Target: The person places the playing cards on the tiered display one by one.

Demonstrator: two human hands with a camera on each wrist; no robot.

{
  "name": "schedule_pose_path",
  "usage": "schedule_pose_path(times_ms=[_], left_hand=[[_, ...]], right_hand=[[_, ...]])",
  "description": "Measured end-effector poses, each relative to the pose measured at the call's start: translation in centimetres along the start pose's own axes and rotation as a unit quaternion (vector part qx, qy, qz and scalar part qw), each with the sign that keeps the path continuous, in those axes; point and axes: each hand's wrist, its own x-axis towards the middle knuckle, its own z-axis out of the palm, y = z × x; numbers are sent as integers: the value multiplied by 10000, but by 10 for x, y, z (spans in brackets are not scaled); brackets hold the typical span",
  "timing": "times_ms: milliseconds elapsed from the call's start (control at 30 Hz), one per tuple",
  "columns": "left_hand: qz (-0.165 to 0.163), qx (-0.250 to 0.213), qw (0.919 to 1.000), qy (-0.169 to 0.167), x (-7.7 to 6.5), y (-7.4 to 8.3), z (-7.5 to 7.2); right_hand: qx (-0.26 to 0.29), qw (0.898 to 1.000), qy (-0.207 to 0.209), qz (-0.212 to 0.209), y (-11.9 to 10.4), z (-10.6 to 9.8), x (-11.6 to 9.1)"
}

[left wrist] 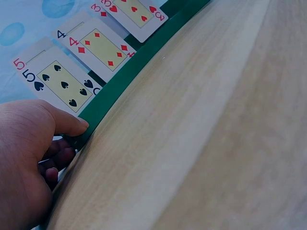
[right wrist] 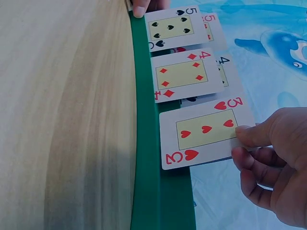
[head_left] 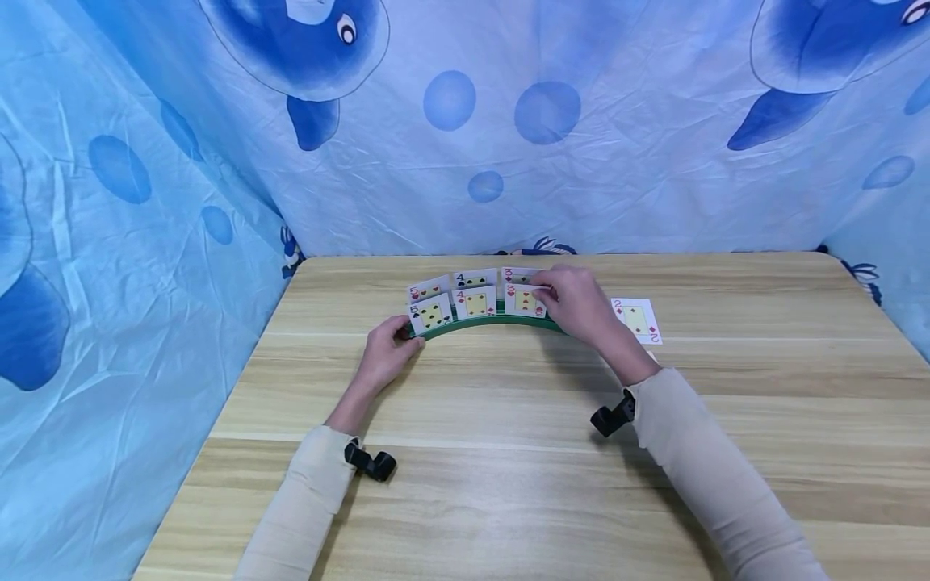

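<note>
A curved green card holder point(head_left: 479, 321) bears playing cards in two rows. My left hand point(head_left: 385, 351) grips its left end, with the thumb on the front edge. Closest to that hand stands the five of spades point(left wrist: 61, 85), a red five behind it. The four of diamonds point(right wrist: 187, 75) stands in the middle, overlapping a black four. Between thumb and fingers, my right hand point(head_left: 577, 303) pinches the upper edge of the three of hearts point(right wrist: 206, 129), whose lower edge is at the holder's front slot. A red three point(head_left: 517, 274) shows behind it.
On the wooden table point(head_left: 472, 484), a two of diamonds point(head_left: 636, 320) lies face up to the right of the holder. Part of another white card point(head_left: 651, 355) peeks out by my right forearm. A blue curtain point(head_left: 617, 186) hangs behind the table.
</note>
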Motion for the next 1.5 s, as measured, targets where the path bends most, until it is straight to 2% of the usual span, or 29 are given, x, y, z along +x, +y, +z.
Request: schedule_pose_path(times_ms=[533, 733, 1033, 1200, 1400, 1500], left_hand=[[75, -32, 9999, 69, 0, 0, 2], [84, -7, 9999, 92, 0, 0, 3], [35, 8, 10000, 63, 0, 0, 1], [10, 39, 10000, 42, -1, 0, 1], [-6, 34, 10000, 27, -1, 1, 2], [3, 37, 10000, 35, 0, 1, 2]], right_hand=[[-124, 9999, -115, -6, 1, 14, -1], [-265, 9996, -22, -91, 3, 13, -2], [-573, 9981, 99, -194, -1, -5, -5], [-549, 9978, 344, -121, 1, -21, -10], [-438, 9971, 547, 290, 20, -44, -22], [-473, 9961, 406, 631, 33, -54, -30]])
